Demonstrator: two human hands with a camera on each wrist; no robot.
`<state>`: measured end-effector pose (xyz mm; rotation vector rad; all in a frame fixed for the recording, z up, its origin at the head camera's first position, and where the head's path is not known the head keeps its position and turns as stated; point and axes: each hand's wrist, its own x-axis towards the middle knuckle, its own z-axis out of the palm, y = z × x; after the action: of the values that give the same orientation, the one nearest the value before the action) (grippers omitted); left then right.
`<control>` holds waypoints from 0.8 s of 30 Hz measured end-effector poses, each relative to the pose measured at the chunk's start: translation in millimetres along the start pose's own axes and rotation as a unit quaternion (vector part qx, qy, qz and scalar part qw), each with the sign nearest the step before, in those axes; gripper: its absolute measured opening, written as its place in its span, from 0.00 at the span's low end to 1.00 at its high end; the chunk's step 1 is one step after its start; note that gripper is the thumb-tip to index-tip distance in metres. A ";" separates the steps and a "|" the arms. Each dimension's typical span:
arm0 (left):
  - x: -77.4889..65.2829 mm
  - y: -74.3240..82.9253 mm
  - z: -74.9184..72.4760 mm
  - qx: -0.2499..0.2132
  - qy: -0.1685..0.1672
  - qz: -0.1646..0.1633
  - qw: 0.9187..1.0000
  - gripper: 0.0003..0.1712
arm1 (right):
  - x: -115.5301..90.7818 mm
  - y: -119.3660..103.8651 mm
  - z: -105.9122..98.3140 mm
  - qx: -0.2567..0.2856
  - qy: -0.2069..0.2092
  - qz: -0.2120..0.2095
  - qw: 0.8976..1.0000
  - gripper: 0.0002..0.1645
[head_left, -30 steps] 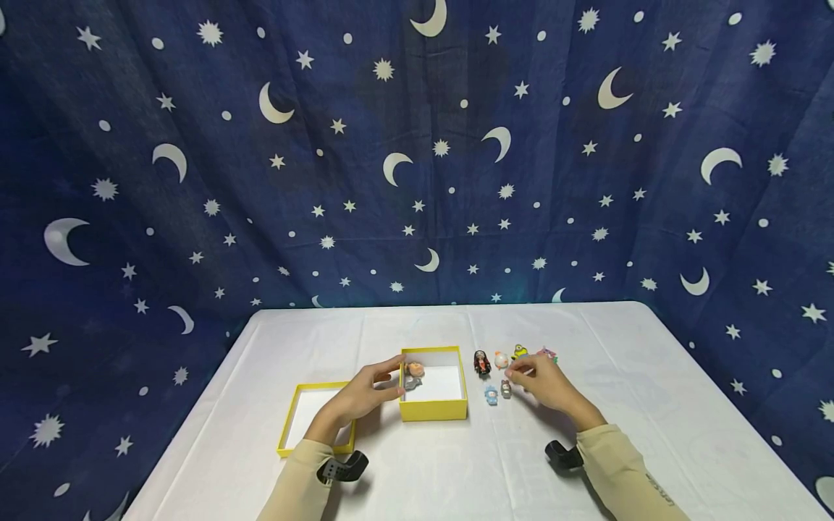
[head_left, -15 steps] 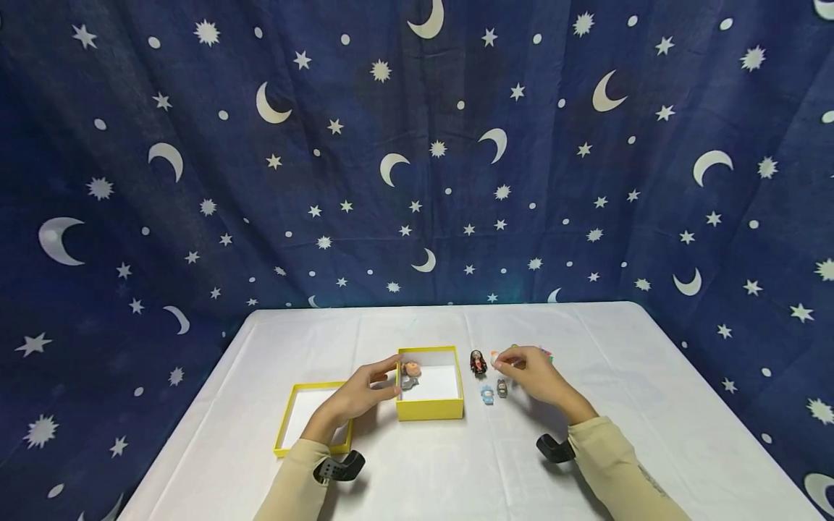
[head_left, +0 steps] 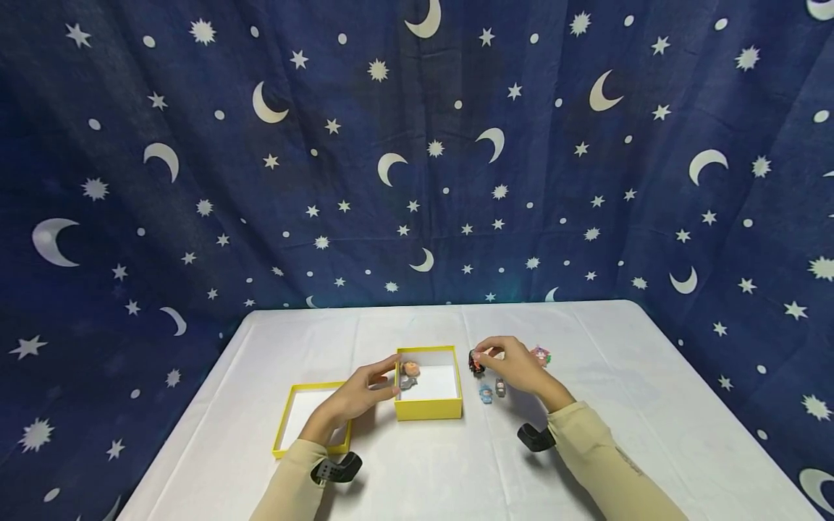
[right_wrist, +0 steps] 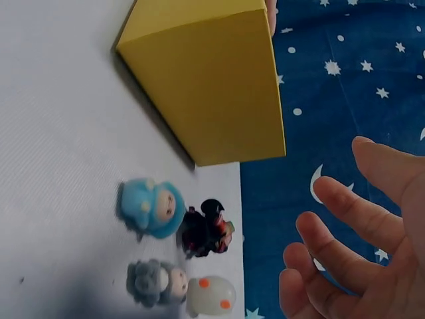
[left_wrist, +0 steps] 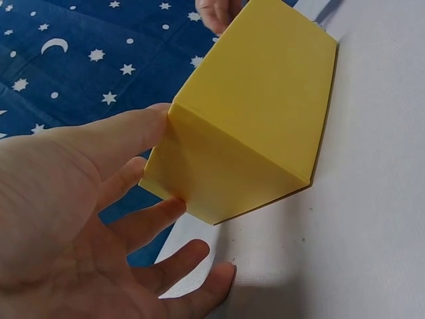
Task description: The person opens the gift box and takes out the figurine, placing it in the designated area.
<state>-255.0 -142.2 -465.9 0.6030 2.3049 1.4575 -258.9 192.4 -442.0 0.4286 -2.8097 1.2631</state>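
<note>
My left hand (head_left: 360, 394) is at the left side of a yellow box (head_left: 428, 409), thumb and fingertips touching its wall and rim. Two small figurines lie inside, one with a peach-coloured head (head_left: 410, 369), the other grey (head_left: 407, 383). Past the box's right side, my right hand (head_left: 517, 363) hovers with nothing between its spread fingers in the right wrist view. In the head view its fingertips overlap a dark-haired figurine (head_left: 474, 366). Closer to the front are a light-blue figurine (head_left: 486, 394) and a grey one (head_left: 500, 388). A white figurine with orange spots (right_wrist: 211, 296) shows in the right wrist view.
A shallow yellow-edged lid (head_left: 289, 421) lies on the white table (head_left: 430, 477), left of the box and partly under the left forearm. A pink, multicoloured figurine (head_left: 541, 355) stands to the right of the right hand. A dark blue star-patterned cloth (head_left: 365, 145) hangs behind.
My right hand has moved left across the figurines, from near the white and yellow ones to the dark-haired one. My left hand stays at the box. The view shifts slightly.
</note>
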 end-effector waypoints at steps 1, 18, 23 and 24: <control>0.0 0.0 -0.1 0.001 0.000 0.001 1.000 0.37 | 1.3 -1.2 0.8 0.003 -0.004 0.000 1.000 0.14; 1.2 -4.1 -1.0 -0.002 -0.002 -0.003 1.000 0.38 | 24.2 -29.5 24.0 0.013 -0.020 -0.028 0.999 0.14; 1.7 -4.5 -0.8 -0.005 -0.001 -0.004 1.000 0.38 | 31.4 -31.4 29.8 0.005 -0.031 -0.050 0.998 0.13; 1.9 -4.6 -0.7 -0.006 -0.002 -0.004 1.000 0.38 | 32.6 -31.5 30.7 0.002 -0.033 -0.052 0.998 0.12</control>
<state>-257.8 -143.5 -470.0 0.5922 2.2912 1.4651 -279.5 142.1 -435.1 0.6208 -2.7962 1.2580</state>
